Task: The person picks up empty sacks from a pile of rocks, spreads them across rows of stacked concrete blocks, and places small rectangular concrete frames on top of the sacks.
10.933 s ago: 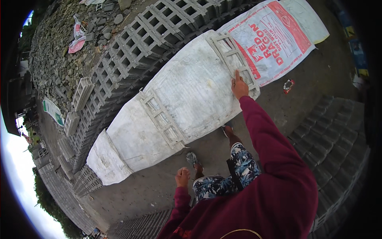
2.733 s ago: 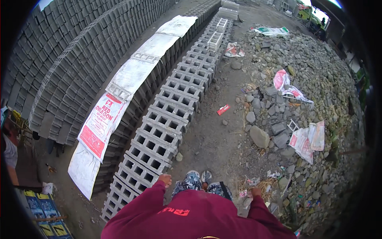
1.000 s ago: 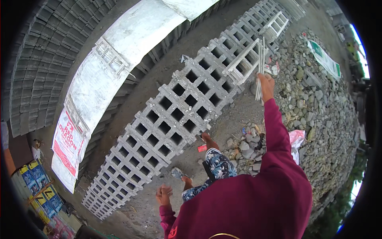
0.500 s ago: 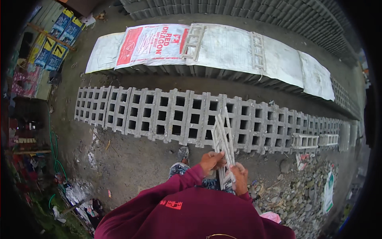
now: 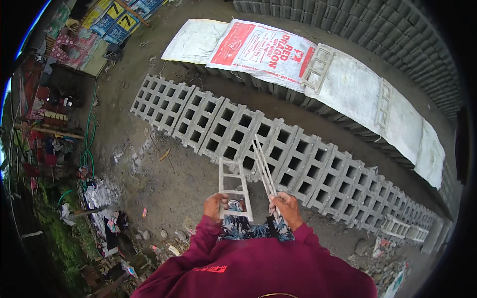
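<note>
My left hand (image 5: 214,204) is closed on the side rail of a pale ladder-shaped frame (image 5: 233,192), which has several rectangular openings. In my right hand (image 5: 288,208) are thin pale frames (image 5: 265,172), seen almost edge-on and slanting up to the left; I cannot tell how many. The two hands are apart, with patterned shorts (image 5: 243,229) below them. Just ahead runs a long row of grey hollow concrete blocks (image 5: 271,144), their square holes facing up. The upper ends of the right-hand frames overlap the row in the view.
Two similar frames (image 5: 396,227) rest on the row's right end. Beyond it, white sacks (image 5: 355,74) cover another block row, with two frames on top. Stacked blocks (image 5: 367,30) stand at the far right. A green hose (image 5: 89,134) and clutter lie left; stones (image 5: 367,263) lie lower right.
The frames, earlier bunched together between both hands, are now parted. My left hand has moved left with one frame, and my view has turned leftward.
</note>
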{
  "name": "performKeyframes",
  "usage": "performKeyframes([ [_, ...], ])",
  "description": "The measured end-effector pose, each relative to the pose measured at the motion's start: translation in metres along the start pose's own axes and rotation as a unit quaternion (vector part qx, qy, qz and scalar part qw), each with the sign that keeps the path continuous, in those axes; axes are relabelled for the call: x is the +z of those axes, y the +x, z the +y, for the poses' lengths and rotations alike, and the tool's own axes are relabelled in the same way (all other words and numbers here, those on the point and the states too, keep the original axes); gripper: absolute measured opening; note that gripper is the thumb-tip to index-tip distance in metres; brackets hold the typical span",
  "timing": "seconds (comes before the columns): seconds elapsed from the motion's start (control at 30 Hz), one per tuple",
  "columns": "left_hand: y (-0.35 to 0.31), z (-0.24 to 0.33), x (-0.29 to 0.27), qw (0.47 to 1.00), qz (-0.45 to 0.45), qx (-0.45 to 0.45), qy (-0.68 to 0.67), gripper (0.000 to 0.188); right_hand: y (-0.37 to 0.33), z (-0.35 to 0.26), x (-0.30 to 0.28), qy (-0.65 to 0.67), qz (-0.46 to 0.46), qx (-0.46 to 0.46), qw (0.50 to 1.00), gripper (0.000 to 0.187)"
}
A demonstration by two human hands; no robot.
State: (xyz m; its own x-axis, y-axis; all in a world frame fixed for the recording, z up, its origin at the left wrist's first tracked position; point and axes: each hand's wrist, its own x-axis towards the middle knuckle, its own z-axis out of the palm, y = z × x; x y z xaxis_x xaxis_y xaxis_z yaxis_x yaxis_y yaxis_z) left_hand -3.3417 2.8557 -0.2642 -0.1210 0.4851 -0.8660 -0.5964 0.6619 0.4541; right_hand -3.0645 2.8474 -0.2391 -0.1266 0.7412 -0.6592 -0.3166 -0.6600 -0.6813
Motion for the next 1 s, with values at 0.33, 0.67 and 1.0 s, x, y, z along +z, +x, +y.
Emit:
performKeyframes([
  [0.33, 0.078, 0.182, -0.246, 0.821, 0.343, 0.371, 0.266, 0.012, 0.181, -0.105, 0.120, -0.025, 0.102, -0.164, 0.981, 0.023],
  [0.67, 0.272, 0.314, -0.520, 0.736, 0.389, 0.284, 0.475, 0.019, 0.603, -0.217, 0.290, -0.312, 0.294, -0.431, 0.794, 0.026],
  [1.0, 0.271, 0.284, -0.610, 0.788, 0.311, -0.100, 0.522, 0.052, 0.852, -0.257, 0.354, -0.578, 0.422, -0.301, 0.630, 0.037],
])
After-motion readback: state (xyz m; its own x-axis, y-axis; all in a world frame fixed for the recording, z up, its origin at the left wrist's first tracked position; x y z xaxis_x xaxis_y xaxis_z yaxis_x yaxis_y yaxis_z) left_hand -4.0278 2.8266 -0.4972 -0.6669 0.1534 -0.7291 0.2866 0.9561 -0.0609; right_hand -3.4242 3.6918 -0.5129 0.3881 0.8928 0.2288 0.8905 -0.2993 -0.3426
